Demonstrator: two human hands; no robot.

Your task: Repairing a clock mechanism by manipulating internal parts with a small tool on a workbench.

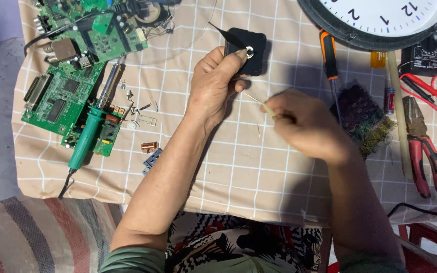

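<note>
black square plastic clock movement (249, 49) sits raised just above the checked beige cloth-covered surface (238, 167), below-left of the round white wall clock (380, 20), pinched in the left hand (213, 86), whose grip is clamped on its edge with the thumb by the brass centre hub. the right hand (304, 124), just right of the movement, has its grip closed on a thin pale stick-like tool (260, 102) angled toward it; this hand is blurred. a slip could likely bend the black pointed clock hand (222, 33) jutting from the movement, or drop small parts among the screws near the green-handled soldering iron (89, 131), far left of it.
</note>
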